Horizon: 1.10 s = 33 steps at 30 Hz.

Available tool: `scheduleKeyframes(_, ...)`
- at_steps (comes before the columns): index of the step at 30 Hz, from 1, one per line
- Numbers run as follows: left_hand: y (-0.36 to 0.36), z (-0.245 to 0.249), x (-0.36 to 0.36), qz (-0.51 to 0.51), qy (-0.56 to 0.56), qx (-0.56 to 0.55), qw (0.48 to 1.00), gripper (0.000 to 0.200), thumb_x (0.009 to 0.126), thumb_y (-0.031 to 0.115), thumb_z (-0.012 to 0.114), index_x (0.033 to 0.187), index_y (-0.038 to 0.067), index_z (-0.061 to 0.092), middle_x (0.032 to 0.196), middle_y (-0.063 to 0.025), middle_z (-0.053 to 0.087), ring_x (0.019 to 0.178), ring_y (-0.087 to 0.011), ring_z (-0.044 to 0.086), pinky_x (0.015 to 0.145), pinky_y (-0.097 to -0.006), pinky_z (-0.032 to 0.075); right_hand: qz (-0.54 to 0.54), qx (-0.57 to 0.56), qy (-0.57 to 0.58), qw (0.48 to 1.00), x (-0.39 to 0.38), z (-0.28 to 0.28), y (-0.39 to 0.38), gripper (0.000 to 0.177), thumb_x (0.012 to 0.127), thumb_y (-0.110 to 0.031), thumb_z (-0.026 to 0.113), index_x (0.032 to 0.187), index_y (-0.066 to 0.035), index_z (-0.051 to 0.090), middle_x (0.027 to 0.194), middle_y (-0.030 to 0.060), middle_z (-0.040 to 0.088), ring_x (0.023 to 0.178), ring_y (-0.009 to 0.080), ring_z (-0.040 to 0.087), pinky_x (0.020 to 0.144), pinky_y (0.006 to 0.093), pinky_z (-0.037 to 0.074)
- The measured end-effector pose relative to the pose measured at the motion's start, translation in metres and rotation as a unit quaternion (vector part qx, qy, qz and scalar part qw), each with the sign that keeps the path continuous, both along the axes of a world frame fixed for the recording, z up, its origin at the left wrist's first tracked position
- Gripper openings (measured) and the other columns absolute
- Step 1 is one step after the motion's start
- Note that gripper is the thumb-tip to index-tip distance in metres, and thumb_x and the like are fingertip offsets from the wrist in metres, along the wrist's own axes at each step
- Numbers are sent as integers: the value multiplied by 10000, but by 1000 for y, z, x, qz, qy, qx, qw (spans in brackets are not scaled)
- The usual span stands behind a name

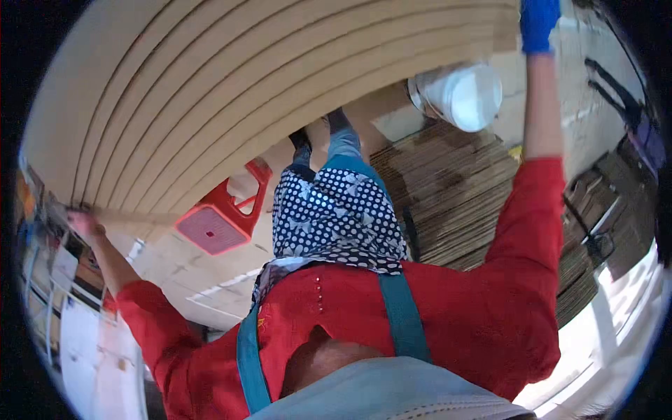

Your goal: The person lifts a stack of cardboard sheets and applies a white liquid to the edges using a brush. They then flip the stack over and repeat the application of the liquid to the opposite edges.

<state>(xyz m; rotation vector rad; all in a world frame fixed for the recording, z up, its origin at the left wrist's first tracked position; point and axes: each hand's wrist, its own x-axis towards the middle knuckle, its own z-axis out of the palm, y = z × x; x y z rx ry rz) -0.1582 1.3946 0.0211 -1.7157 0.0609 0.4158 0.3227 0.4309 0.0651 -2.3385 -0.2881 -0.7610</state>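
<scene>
Two hands at one lined cardboard (301, 77): left hand (85, 225) at nine o'clock, gloved right hand (538, 26) near one, arm stretched. Either grip, I cannot tell.

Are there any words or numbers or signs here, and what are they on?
None that I can read.
Cardboard sheets: no words I can see.
White bucket: none I can make out.
Yellow mark on the red top: too small to read.

Brown sheets (280, 84) between left hand (87, 225) and blue-gloved right hand (539, 26)
</scene>
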Motion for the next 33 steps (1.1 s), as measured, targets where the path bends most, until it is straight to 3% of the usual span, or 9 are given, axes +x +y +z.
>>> scheduleKeyframes(6, -96, -56, -106, 267, -134, 0, 954, 524, 856, 253, 484, 1278, -44, 394, 938, -126, 585, 870, -229, 597, 704, -343, 490, 58, 221, 482, 846, -372, -127, -18, 152, 858, -149, 557, 868, -32, 654, 885, 91, 657, 762, 222, 614, 723, 343, 486)
scheduleKeyframes(9, -156, -65, -61, 490, -508, -400, 584, 482, 875, 242, 452, 1259, -41, 387, 904, -159, 577, 836, -265, 613, 688, -396, 522, -120, 229, 608, 751, -469, -217, -69, 182, 839, -136, 578, 984, -30, 605, 898, 90, 623, 700, 203, 585, 694, 336, 486)
scheduleKeyframes(11, -174, -82, -47, 410, -371, -90, 828, 425, 891, 230, 415, 1222, -35, 384, 906, -207, 572, 842, -322, 612, 689, -461, 533, -261, 248, 557, 748, -483, -256, -116, 243, 828, -130, 585, 1047, -30, 553, 942, 91, 598, 764, 204, 567, 714, 338, 482)
scheduleKeyframes(17, -198, -64, -39, 282, -373, -95, 878, 358, 881, 193, 423, 1183, 0, 407, 964, -236, 571, 805, -367, 618, 607, -448, 544, -368, 239, 210, 874, -377, -289, -246, 420, 859, -224, 530, 1217, -25, 437, 1070, 83, 556, 943, 201, 521, 856, 344, 431)
scheduleKeyframes(21, -176, -57, -45, 366, -384, -139, 836, 461, 916, 344, 366, 1236, 12, 376, 1138, -226, 495, 1010, -352, 548, 761, -477, 497, -82, 365, 334, 865, -314, -284, -301, 419, 960, -287, 325, 1266, -18, 421, 1217, 84, 499, 1092, 203, 482, 949, 338, 383)
scheduleKeyframes(24, -256, -38, 10, 380, -544, -138, 735, 486, 915, 375, 337, 1280, 56, 367, 1192, -194, 489, 1036, -343, 533, 786, -472, 462, -178, 609, 403, 660, -300, -297, -308, 457, 917, -258, 453, 1309, -31, 396, 1246, 111, 501, 1086, 205, 508, 941, 344, 417)
scheduleKeyframes(25, -278, -32, 23, 386, -586, -154, 695, 495, 914, 385, 327, 1295, 71, 364, 1210, -184, 487, 1045, -340, 528, 794, -470, 450, -79, 368, 391, 840, -321, -356, -344, 419, 883, -152, 514, 1271, -17, 428, 1188, 85, 533, 1013, 175, 533, 880, 326, 458)
scheduleKeyframes(31, -309, -58, 34, 467, -642, -275, 542, 654, 902, 557, 207, 1361, 103, 311, 1393, -108, 347, 1240, -297, 375, 1007, -497, 258, -8, 414, 399, 818, -313, -339, -343, 400, 861, -185, 563, 1218, -24, 480, 1163, 66, 542, 979, 180, 543, 812, 342, 482)
scheduleKeyframes(33, -314, -59, 39, 477, -645, -268, 533, 653, 901, 557, 212, 1361, 106, 316, 1393, -108, 348, 1238, -299, 377, 1002, -497, 267, -181, 618, 342, 684, -326, -340, -342, 439, 899, -215, 485, 1286, -23, 410, 1236, 81, 500, 1076, 220, 518, 884, 361, 450)
